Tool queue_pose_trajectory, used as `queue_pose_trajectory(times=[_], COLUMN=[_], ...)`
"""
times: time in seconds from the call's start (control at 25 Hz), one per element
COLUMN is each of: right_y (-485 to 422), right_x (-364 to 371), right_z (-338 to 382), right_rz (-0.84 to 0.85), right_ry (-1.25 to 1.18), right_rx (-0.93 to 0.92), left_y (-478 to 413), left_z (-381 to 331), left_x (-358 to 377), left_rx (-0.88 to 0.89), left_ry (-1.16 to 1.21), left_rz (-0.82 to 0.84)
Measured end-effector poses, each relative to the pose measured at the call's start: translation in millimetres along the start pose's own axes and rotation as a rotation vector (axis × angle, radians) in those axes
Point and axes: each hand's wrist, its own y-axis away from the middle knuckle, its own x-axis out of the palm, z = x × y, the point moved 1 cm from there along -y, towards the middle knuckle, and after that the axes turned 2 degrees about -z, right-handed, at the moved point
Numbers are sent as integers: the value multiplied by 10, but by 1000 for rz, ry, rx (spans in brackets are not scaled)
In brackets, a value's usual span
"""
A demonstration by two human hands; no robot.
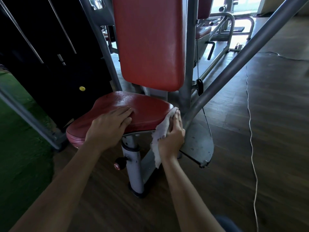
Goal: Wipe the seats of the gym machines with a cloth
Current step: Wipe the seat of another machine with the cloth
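A red padded seat (147, 109) of a gym machine sits in the middle of the view, with a tall red backrest (150, 44) above it. My left hand (108, 126) rests flat on the seat's near left part, fingers straight. My right hand (173, 136) presses a white cloth (160, 133) against the seat's right edge, fingers wrapped over the cloth. The cloth's lower end hangs down below the seat, beside the grey seat post (133, 164).
Grey frame tubes (234, 67) slant up on the right of the seat. A black weight stack housing (55, 64) stands on the left. A metal foot plate (199, 144) lies right of the post. A white cord (250, 131) trails over the wooden floor. Green turf (20, 148) covers the left.
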Motion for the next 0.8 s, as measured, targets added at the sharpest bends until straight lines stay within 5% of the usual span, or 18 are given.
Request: queue_pose_trajectory(times=[0.48,0.8], right_y=[-185,-317], right_x=[-68,45], right_z=[44,-20], right_rz=[154,33], right_ry=[-184,-285], right_rx=[67,146], left_y=[-11,-28], left_z=[-1,-1], left_x=[63,128], left_rx=[4,22], left_ry=[-98,-143], left_rz=[-77,-86])
